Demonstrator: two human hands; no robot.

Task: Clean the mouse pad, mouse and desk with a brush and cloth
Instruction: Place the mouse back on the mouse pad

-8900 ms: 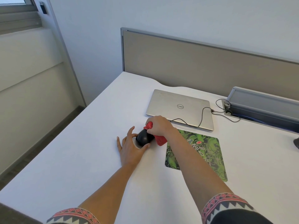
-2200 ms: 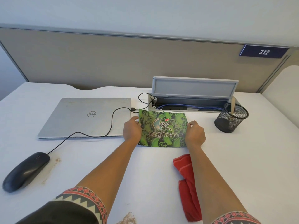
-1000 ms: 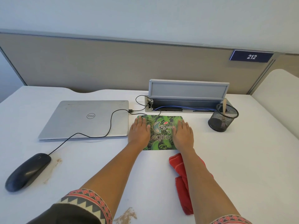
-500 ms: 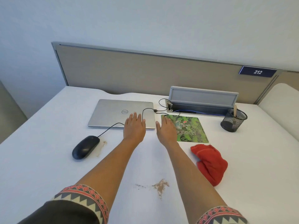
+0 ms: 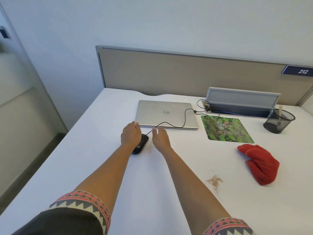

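Mouse: the black, rounded, corded mouse [image 5: 142,144] is lying on the white desk top [image 5: 101,158], just in front of the laptop's near left corner, with the left hand covering its left side.
Left hand: the left hand [image 5: 131,135] is reaching over the mouse with its fingers stretched flat and forward, gripping nothing; I cannot tell whether the palm is touching it.
Right hand: the right hand [image 5: 160,138] is hovering just right of the mouse, fingers loose and released, holding nothing.
Cable: a thin black cable [image 5: 184,116] is running from the mouse across the laptop lid.
Mouse pad: the green patterned rectangular mouse pad [image 5: 226,129] is lying flat to the right of the laptop, well apart from both hands.
Cloth: the crumpled red cloth [image 5: 259,163] is lying nearer than the pad, untouched.
Stain: a brown smear [image 5: 214,181] is showing between the right forearm and the cloth.
Laptop: the closed silver laptop [image 5: 166,114] is sitting beyond the hands.
Cup: a black wire-mesh cup [image 5: 278,122] is standing right of the pad, with a pale stick [image 5: 280,110] poking out.
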